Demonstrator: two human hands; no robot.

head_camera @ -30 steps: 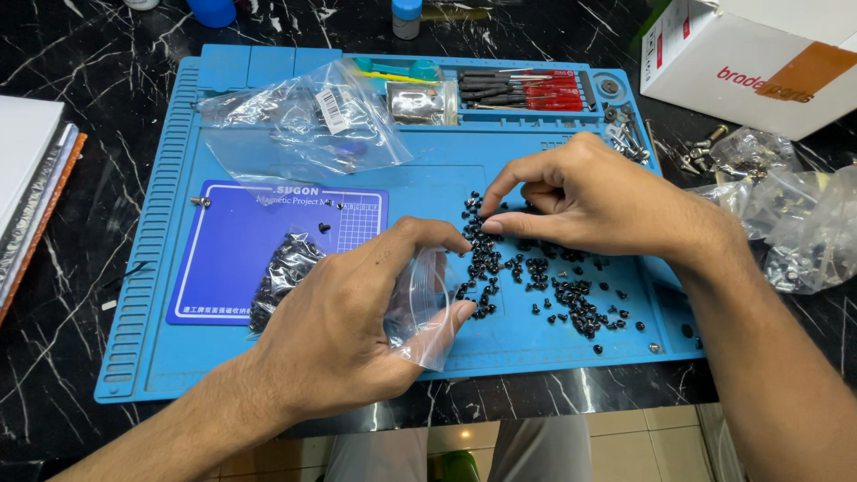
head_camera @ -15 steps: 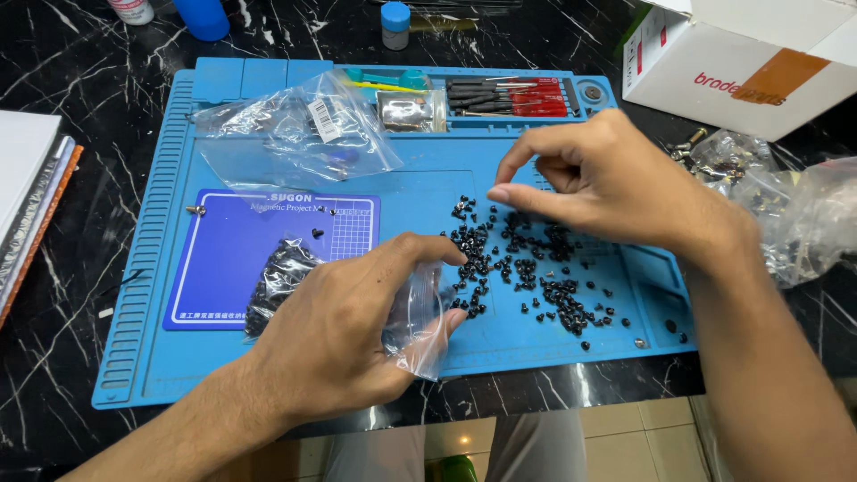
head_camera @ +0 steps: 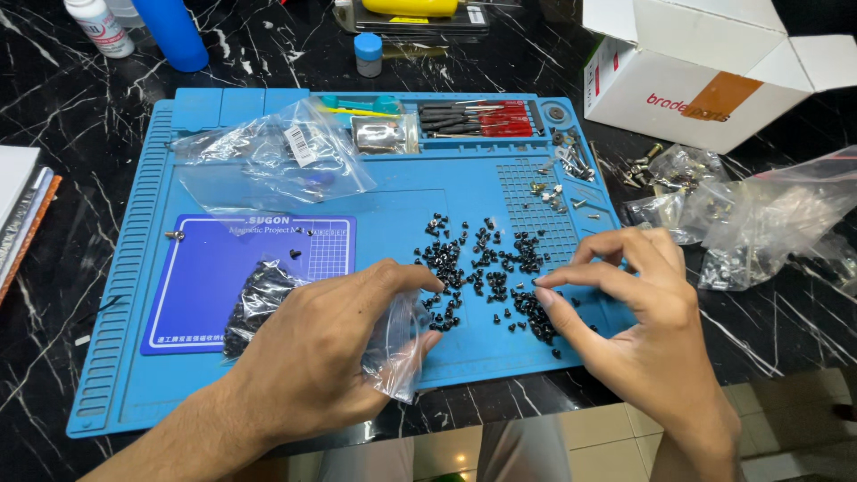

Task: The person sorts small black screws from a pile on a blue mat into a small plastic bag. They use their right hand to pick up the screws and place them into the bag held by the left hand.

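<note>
The left hand had its grip clamped on a small clear bag, pinched between thumb and fingers at about 6 o'clock on the blue work mat. The right hand, at 4 o'clock, hovered over the scattered black screws near the mat's centre, forefinger and thumb drawn close at the pile's 3 o'clock edge; whether they pinched a screw could not be told. A filled bag of black screws lay at 9 o'clock, just beside the left hand. The mat sat on a black marble table.
</note>
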